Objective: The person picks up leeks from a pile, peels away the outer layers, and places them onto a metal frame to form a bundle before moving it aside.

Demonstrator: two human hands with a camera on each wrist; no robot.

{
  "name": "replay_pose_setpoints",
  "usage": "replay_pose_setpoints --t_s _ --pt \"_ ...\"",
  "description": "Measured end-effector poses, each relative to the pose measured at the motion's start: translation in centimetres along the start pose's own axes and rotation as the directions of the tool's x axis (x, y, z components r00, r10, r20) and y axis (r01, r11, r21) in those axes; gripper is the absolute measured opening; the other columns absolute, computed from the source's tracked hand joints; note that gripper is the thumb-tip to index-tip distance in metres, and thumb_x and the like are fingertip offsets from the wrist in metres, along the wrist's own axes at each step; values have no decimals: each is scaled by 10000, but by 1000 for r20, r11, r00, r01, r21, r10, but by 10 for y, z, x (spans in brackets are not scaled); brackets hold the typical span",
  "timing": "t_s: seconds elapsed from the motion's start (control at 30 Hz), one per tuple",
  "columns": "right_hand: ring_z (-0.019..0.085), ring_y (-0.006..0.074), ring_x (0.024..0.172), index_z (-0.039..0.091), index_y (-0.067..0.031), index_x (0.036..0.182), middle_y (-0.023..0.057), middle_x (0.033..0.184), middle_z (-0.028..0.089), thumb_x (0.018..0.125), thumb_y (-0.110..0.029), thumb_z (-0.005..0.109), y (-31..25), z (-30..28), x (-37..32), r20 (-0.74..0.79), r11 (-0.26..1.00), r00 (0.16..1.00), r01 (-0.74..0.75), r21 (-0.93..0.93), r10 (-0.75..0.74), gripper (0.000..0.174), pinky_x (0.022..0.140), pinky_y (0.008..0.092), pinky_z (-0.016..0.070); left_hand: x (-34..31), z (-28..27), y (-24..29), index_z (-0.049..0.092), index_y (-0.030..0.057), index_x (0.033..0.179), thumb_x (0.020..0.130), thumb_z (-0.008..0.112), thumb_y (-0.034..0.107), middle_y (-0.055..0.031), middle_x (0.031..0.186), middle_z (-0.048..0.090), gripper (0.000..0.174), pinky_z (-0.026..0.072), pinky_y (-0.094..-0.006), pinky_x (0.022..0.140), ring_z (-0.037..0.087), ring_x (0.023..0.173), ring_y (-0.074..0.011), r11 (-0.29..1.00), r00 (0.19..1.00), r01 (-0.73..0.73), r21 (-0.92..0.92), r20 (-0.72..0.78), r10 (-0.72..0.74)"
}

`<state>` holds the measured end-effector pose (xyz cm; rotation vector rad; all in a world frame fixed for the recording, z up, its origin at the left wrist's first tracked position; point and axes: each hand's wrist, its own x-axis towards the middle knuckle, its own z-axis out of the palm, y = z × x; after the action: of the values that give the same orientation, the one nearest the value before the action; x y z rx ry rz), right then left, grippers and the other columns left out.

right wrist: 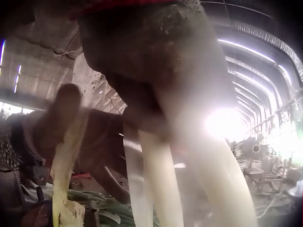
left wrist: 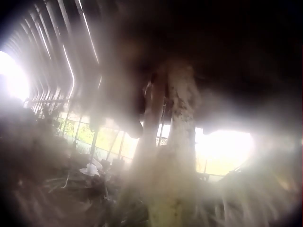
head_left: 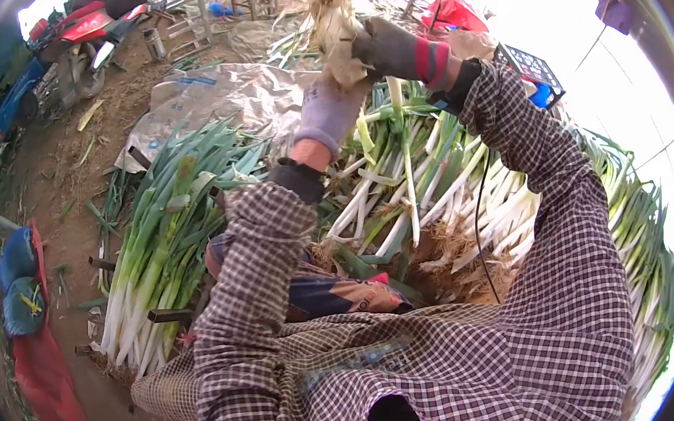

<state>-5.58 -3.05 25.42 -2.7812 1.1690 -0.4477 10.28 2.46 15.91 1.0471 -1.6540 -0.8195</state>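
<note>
Both gloved hands are raised at the top middle of the head view, holding a bunch of leeks (head_left: 337, 34) with the shaggy roots upward. The left hand (head_left: 331, 111), in a pale purple glove, grips it from below. The right hand (head_left: 392, 47), in a dark glove with a red-striped cuff, grips it from the right. Pale stalks (right wrist: 163, 184) hang below the right hand in the right wrist view. A dry outer leaf (right wrist: 66, 161) dangles beside them. The left wrist view is blurred, with a brown-flecked stalk (left wrist: 182, 104) at its middle.
A pile of leeks (head_left: 476, 208) lies in front of the person; another bundle (head_left: 151, 238) rests at left among metal bars. A plastic sheet (head_left: 202, 101) covers soil behind. A black crate (head_left: 532, 71) stands at right, a red sack (head_left: 47, 381) at far left.
</note>
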Motion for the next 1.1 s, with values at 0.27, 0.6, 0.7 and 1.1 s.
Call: replay_pose_setpoints --t_s 0.27,0.6,0.7,1.1 --pt "553 98 637 661 -34 1070 22 853 627 799 -281 771 -8 -13 -8 208 902 947 -302 308 246 383 544 262 463 -32 -60 -37 614 13 1228 916 542 188 -205 1141 669 365 503 -377 901 664 1019 -305 935 910 346 76 -271 -315" --pt "590 78 570 704 -22 899 18 707 645 824 -371 757 -21 -12 -11 205 907 922 -370 204 330 361 521 242 498 -1 -100 -204 659 37 1103 883 548 271 -194 1059 680 340 517 -422 839 658 998 -346 565 973 218 795 -129 -194" --pt "556 81 518 712 -48 860 7 675 624 863 -445 709 -18 -8 -15 205 841 886 -461 283 416 397 490 242 489 20 -146 -269 691 70 1044 902 541 264 -148 987 701 284 542 -389 772 679 924 -300 930 919 347 120 -240 -312" --pt "509 68 483 689 -61 778 -15 591 559 874 -508 673 -30 -15 1 -52 855 941 -280 436 335 457 435 228 408 -25 -79 -59 282 56 1482 743 678 88 -266 1406 465 839 393 -369 1069 480 1301 -341 784 806 -62 618 494 -325"
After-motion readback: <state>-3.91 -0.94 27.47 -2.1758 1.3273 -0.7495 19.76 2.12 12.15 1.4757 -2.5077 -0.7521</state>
